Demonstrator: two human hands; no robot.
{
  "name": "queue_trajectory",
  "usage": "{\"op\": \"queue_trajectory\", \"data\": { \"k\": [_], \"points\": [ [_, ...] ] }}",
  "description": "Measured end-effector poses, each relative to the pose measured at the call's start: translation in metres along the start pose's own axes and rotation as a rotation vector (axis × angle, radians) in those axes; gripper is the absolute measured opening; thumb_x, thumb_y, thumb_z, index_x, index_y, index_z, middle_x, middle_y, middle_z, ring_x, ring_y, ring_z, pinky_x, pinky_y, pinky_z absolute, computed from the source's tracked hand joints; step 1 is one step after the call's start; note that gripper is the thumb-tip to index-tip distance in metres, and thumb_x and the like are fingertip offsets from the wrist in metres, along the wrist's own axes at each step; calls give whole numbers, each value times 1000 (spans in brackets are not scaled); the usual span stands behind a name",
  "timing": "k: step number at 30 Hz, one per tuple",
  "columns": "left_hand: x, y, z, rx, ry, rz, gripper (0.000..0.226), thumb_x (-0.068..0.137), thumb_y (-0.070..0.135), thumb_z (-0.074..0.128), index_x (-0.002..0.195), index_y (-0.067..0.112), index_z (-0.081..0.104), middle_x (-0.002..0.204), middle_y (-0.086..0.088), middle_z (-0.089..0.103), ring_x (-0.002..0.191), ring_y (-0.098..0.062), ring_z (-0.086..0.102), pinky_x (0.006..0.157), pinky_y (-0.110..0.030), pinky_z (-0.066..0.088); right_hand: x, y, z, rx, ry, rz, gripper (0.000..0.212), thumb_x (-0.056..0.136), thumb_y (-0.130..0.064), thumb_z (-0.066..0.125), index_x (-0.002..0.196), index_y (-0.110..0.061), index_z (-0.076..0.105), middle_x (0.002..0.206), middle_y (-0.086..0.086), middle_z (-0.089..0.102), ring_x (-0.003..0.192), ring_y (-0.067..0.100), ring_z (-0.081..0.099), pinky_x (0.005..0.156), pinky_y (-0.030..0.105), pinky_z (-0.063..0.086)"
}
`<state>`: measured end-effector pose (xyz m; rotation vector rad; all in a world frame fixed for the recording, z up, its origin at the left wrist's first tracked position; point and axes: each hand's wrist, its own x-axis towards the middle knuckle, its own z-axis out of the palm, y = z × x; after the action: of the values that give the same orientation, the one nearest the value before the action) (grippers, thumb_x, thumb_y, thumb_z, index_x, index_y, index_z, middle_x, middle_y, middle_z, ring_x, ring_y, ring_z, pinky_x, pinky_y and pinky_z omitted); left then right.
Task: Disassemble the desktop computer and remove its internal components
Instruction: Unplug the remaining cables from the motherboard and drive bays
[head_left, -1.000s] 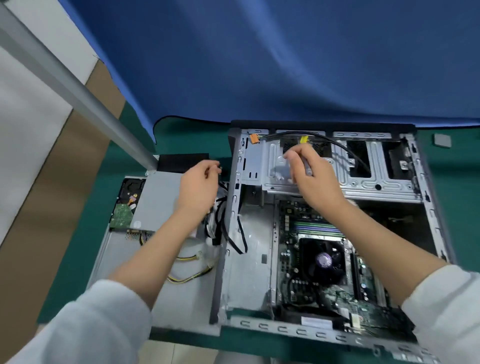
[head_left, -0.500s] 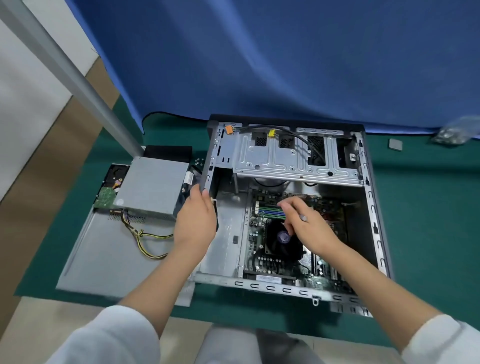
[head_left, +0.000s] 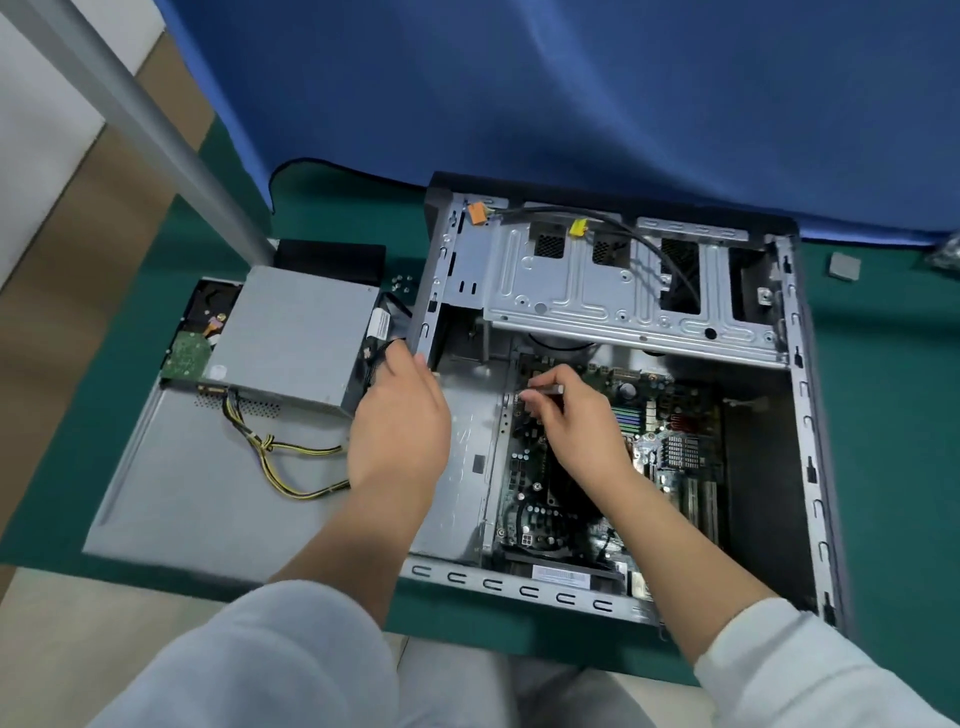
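Note:
The open computer case (head_left: 810, 467) lies on its side on a green mat. Inside it are the motherboard (head_left: 670, 447) and, along the far side, the silver drive cage (head_left: 623, 296). My left hand (head_left: 400, 421) grips the case's left wall, fingers curled at its edge. Over the motherboard's upper left corner, my right hand (head_left: 571, 421) pinches a slim grey tool (head_left: 548, 388); its tip is hidden by my fingers. A black cable with an orange plug (head_left: 477, 213) and a yellow plug (head_left: 578, 227) lies over the cage.
Left of the case, the removed power supply (head_left: 296, 338) and a hard drive (head_left: 197, 332) sit on the grey side panel (head_left: 171, 499), with yellow-black wires (head_left: 291, 467) trailing. A black drive (head_left: 327, 254) and loose screws (head_left: 402, 280) lie behind. A metal pole (head_left: 140, 119) slants at left.
My right hand came down from the drive cage to the motherboard's upper left, still holding the tool. My left hand moved from the power supply cables to the case's left wall.

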<state>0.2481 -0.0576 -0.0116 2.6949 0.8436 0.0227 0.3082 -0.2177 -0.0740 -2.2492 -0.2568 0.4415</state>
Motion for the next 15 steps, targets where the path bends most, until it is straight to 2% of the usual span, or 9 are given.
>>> {"op": "queue_trajectory", "data": {
  "k": [2, 4, 10, 15],
  "points": [
    [0, 0, 1, 20, 4, 13, 33, 102, 25, 18, 117, 5, 38, 92, -16, 61, 77, -33, 61, 58, -33, 36, 4, 1, 2, -35, 4, -12, 17, 95, -42, 48, 97, -26, 53, 88, -9, 65, 79, 10, 60, 65, 30, 48],
    [0, -1, 3, 25, 13, 24, 33, 101, 25, 19, 119, 5, 38, 92, -15, 61, 76, -31, 61, 58, -31, 35, 8, 2, 2, -107, -7, -50, 19, 95, -45, 45, 92, -28, 53, 77, -15, 58, 69, 3, 53, 57, 27, 40],
    [-1, -1, 2, 36, 39, 45, 35, 100, 26, 16, 117, 6, 39, 90, -14, 60, 73, -29, 59, 57, -30, 34, 11, 7, 0, -163, -13, -121, 10, 93, -37, 55, 95, -29, 50, 66, -19, 49, 54, -2, 46, 48, 19, 31],
    [0, -2, 3, 59, 32, 49, 33, 101, 25, 18, 117, 5, 39, 92, -14, 59, 73, -30, 59, 56, -30, 34, 13, 11, -5, -161, -73, -126, 4, 94, -31, 55, 94, -27, 54, 86, -16, 56, 66, -4, 49, 55, 11, 32]
  ]
}}
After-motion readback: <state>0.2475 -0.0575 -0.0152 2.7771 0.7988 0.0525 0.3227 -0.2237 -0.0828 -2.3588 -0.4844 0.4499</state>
